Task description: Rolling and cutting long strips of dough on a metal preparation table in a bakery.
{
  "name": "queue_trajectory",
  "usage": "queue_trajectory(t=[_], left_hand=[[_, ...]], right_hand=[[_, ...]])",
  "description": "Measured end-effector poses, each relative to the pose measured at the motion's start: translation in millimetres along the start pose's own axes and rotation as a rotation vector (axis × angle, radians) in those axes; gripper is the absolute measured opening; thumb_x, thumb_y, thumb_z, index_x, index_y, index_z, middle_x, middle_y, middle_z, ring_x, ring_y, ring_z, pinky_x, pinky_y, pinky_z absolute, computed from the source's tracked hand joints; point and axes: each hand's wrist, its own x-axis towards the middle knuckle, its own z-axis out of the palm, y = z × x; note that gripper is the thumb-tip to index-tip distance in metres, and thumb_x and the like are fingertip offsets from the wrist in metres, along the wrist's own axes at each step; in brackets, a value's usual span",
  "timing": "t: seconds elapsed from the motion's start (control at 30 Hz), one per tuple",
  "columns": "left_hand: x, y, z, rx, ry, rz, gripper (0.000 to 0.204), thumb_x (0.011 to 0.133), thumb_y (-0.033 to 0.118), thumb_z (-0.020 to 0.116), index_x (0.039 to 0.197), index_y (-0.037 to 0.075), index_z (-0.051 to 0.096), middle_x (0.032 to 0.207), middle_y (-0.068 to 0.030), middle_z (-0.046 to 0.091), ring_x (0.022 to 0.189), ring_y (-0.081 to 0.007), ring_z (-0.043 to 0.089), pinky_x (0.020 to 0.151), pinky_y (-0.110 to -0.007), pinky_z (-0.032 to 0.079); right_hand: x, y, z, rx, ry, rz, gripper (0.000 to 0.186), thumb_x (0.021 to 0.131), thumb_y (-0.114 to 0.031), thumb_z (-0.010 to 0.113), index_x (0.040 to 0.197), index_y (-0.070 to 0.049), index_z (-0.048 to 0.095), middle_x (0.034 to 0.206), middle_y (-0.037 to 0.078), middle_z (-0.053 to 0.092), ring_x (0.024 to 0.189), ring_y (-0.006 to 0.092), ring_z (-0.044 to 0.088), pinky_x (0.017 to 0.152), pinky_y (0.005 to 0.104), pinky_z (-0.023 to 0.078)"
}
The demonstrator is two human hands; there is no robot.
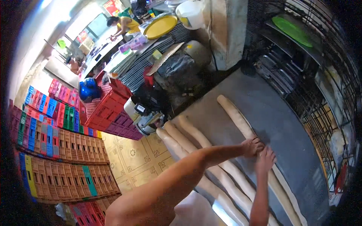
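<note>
A long pale dough roll [236, 117] lies along the grey worktable [281, 109], running from the far side toward me. My left hand [252, 147] is closed on its middle, the fingers curled over the dough. Just nearer to me, my right hand [266, 159] presses on the same roll, its fingers bent and slightly blurred. Below the hands the dough shows a lengthwise fold or split. To the left, several more dough rolls [197, 132] lie side by side, partly hidden by my left forearm.
A wire rack [320, 109] with a green tray [292, 31] stands along the right. At the table's left edge is a white and grey machine [145, 116]. Red crates [107, 109], stacked brown crates [71, 177] and a blue helmet [89, 89] stand left. Two people are in the background.
</note>
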Motion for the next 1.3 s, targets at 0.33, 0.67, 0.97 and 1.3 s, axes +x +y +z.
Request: queue_trajectory(t=[0.33, 0.67, 0.97, 1.3], left_hand=[[12.3, 24.1, 3.0, 0.169, -0.178, 0.116, 0.056, 0.102, 0.028, 0.057, 0.150, 0.000, 0.051, 0.148, -0.0171, 0.058, 0.132, -0.0328, 0.058, 0.112, -0.052, 0.046], [34.9, 40.8, -12.6, 0.037, -0.332, 0.039, 0.063, 0.103, 0.040, 0.053, 0.155, 0.006, 0.044, 0.159, -0.0148, 0.044, 0.146, -0.0396, 0.039, 0.125, -0.064, 0.022], [74.4, 94.3, -23.3, 0.133, -0.441, -0.081, 0.055, 0.086, 0.038, 0.073, 0.137, 0.021, 0.063, 0.135, -0.0072, 0.065, 0.129, -0.0301, 0.057, 0.107, -0.056, 0.041], [57.2, 92.5, 3.6, 0.186, -0.173, -0.112, 0.077, 0.083, 0.050, 0.078, 0.149, 0.019, 0.054, 0.144, -0.0041, 0.058, 0.134, -0.0290, 0.051, 0.114, -0.057, 0.036]], right_hand=[[6.2, 70.9, 41.4, 0.865, -0.312, 0.291, 0.045, 0.089, -0.006, 0.068, 0.134, -0.001, 0.064, 0.123, 0.022, 0.071, 0.111, 0.0296, 0.070, 0.100, 0.0403, 0.054], [12.2, 67.6, 4.6, 0.355, -0.340, 0.149, 0.051, 0.091, -0.019, 0.066, 0.137, 0.000, 0.055, 0.142, 0.021, 0.058, 0.099, 0.0408, 0.071, 0.085, 0.0603, 0.054], [-57.6, 72.1, 26.4, 0.248, 0.047, 0.009, 0.049, 0.086, -0.014, 0.072, 0.133, -0.005, 0.060, 0.133, 0.019, 0.062, 0.120, 0.0408, 0.062, 0.102, 0.0502, 0.052], [-63.5, 73.2, -6.6, 0.350, -0.023, 0.109, 0.068, 0.088, -0.029, 0.075, 0.142, 0.002, 0.050, 0.141, 0.019, 0.060, 0.122, 0.0404, 0.060, 0.102, 0.0526, 0.048]])
